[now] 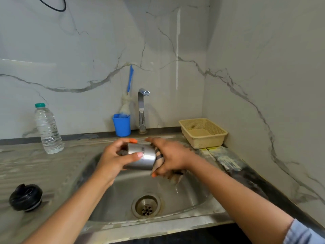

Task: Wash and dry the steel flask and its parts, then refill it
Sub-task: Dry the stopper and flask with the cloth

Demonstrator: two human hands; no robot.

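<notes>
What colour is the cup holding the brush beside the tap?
Blue cup; clearest in the head view.

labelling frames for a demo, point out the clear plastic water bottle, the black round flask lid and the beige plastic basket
clear plastic water bottle (47, 128), head view, mid body
black round flask lid (25, 197), head view, top face
beige plastic basket (204, 140), head view, front wall

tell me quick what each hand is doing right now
Left hand: closed around the steel flask, held sideways over the sink.
Right hand: closed on a striped cloth.

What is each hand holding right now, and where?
Left hand grips the steel flask around its body, sideways over the sink. Right hand presses a striped cloth against its end.
</notes>
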